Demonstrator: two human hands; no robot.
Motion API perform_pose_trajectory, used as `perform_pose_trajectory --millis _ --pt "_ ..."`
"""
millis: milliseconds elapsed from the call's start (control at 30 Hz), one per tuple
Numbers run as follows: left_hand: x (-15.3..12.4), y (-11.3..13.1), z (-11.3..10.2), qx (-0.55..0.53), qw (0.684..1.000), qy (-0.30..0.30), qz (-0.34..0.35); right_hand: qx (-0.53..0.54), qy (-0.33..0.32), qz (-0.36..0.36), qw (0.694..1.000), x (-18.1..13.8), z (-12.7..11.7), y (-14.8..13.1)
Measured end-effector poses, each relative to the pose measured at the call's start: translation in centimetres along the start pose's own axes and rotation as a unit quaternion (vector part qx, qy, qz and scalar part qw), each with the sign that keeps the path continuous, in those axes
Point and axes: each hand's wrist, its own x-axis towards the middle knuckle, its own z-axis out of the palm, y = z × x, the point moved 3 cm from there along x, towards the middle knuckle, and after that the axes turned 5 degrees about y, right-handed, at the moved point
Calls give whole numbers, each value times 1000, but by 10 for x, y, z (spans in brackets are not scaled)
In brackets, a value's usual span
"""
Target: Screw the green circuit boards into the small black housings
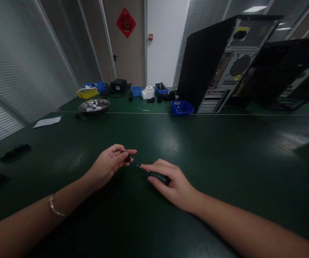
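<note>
My left hand [112, 163] pinches a small black part [127, 157] between thumb and fingers above the green tabletop [154, 136]. What kind of part it is cannot be made out. My right hand [172, 179] is closed round the dark handle of a screwdriver [158, 176], the index finger laid along its thin metal shaft. The tool's tip points left toward the black part, with a small gap between them. The palm side of the right hand is hidden.
Toward the back stand a metal bowl [94, 106], a blue bin [181, 108], a yellow basket [87, 94], a white device [148, 92] and a black computer tower [205, 61]. Paper [47, 122] and a dark green object [15, 152] lie at left.
</note>
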Motion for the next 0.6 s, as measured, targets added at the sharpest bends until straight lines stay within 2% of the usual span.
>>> perform_pose_trajectory --millis 333,600 --pt "-6 -3 2 26 999 -13 -18 1 2 4 1000 1 2 0" --pt "-7 -4 4 2 999 -44 -16 -2 2 6 1000 1 4 2"
